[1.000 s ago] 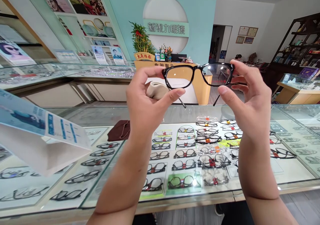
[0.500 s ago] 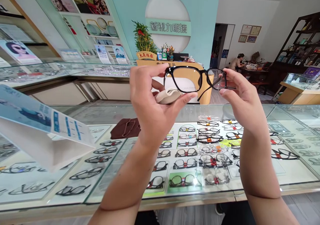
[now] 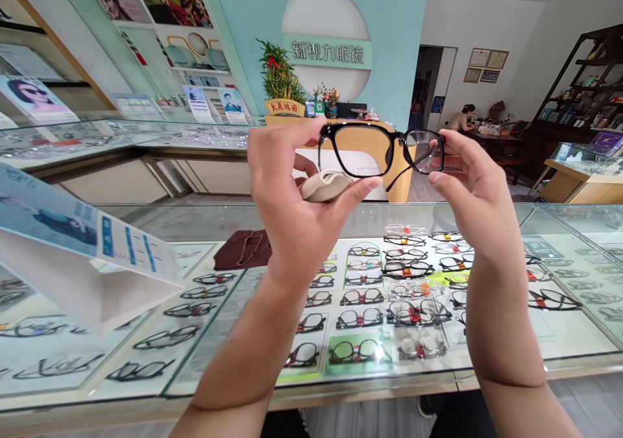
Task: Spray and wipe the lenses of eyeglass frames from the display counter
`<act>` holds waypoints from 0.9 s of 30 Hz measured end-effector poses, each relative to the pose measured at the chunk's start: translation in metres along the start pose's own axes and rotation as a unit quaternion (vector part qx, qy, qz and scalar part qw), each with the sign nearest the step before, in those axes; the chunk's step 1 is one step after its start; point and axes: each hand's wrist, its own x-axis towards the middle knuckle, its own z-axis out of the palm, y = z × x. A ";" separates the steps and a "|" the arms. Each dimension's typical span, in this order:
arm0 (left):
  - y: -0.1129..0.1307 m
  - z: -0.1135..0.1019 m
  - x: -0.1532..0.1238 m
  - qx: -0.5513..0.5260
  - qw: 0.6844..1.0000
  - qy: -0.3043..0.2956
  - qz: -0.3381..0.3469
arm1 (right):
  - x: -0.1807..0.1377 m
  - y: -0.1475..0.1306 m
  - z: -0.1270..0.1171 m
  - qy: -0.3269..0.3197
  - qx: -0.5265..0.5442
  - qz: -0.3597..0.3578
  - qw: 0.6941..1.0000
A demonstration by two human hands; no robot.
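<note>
Black-framed eyeglasses (image 3: pixel 400 141) are held up at about eye height above the glass counter, their lenses facing me. My left hand (image 3: pixel 292 194) grips the frame's left end, and a folded cream cloth (image 3: pixel 325 187) is tucked in the same palm. At the other end, my right hand (image 3: pixel 479 188) pinches the right rim between thumb and fingers. One temple arm hangs down behind the frame near the bridge. Below my left wrist a dark brown pouch (image 3: pixel 242 251) with a drawstring lies on the counter.
Under the counter glass (image 3: pixel 195 389) lie rows of spectacle frames (image 3: pixel 360 318). A white-and-blue folded card sign (image 3: pixel 97 256) stands at the left. Farther back are a wooden reception desk (image 3: pixel 399 185), a potted plant (image 3: pixel 277 78) and a seated person (image 3: pixel 461 119).
The eyeglasses have tilted slightly, their left end a little higher. Both hands shift only a few pixels and keep their grip; the cloth stays in the left palm.
</note>
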 end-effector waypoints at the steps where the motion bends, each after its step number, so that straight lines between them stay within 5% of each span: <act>1: 0.000 0.000 0.000 0.009 1.000 0.003 0.003 | 0.000 0.001 0.001 0.000 0.002 0.002 1.000; 27: 0.000 -0.002 0.001 0.015 1.000 -0.003 0.025 | 0.001 0.002 0.003 -0.019 0.001 -0.003 1.000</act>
